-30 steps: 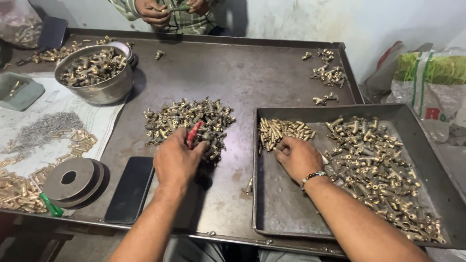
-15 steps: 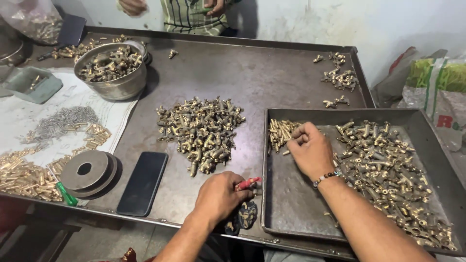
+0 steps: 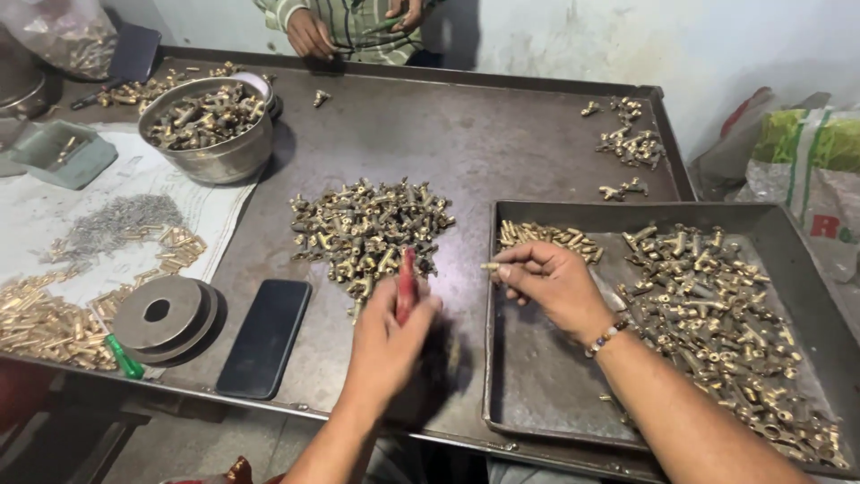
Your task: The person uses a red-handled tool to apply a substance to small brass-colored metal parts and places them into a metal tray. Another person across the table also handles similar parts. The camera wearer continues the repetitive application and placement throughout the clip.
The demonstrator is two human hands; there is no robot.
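Left hand [image 3: 387,336] blurred, closed around a red-handled tool [image 3: 406,285]; its tip hidden. Right hand [image 3: 548,282] pinches a small brass pin [image 3: 490,266] above the tray [image 3: 537,376].

Bare counter [image 3: 466,134] open beyond the brass pile [image 3: 367,229]. Hemmed leftward by phone [image 3: 265,336] and steel discs [image 3: 166,314]; blocked rightward by the tray wall [image 3: 491,314]. Clear tray floor near front.
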